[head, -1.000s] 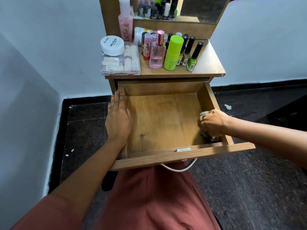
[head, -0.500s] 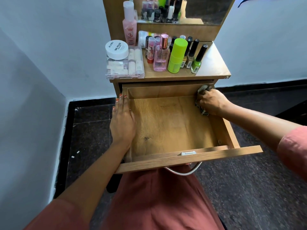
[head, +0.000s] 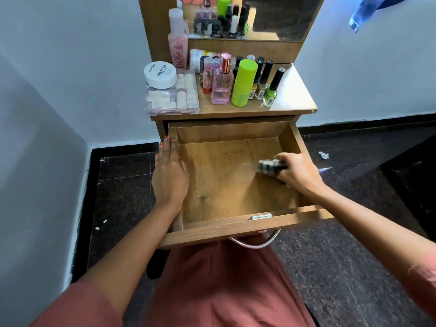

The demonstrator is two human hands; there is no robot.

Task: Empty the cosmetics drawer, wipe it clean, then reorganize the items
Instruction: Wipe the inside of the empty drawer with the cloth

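Observation:
The wooden drawer (head: 236, 226) is pulled out with nothing lying on its floor. My left hand (head: 170, 175) rests flat on its left wall, fingers together. My right hand (head: 297, 172) is inside the drawer at the right side, closed around a crumpled dark-and-white cloth (head: 270, 166) that is blurred with motion against the floor. The cosmetics stand on the dresser top (head: 293, 95): a white nail-polish jar (head: 160, 74) on a clear organiser box (head: 172, 99), a pink perfume bottle (head: 221, 84), a green can (head: 243, 83) and nail polish bottles (head: 271, 88).
A mirror (head: 271, 17) rises behind the cosmetics, with a tall pink bottle (head: 178, 46) at its left. White walls close in on the left and behind. Dark speckled floor (head: 342, 267) lies around. The drawer's metal handle (head: 254, 241) hangs over my red-clothed lap.
My right hand went with the cloth from the drawer's front right corner to the back right corner, then came forward to the middle of the right side. My left hand has stayed on the left wall.

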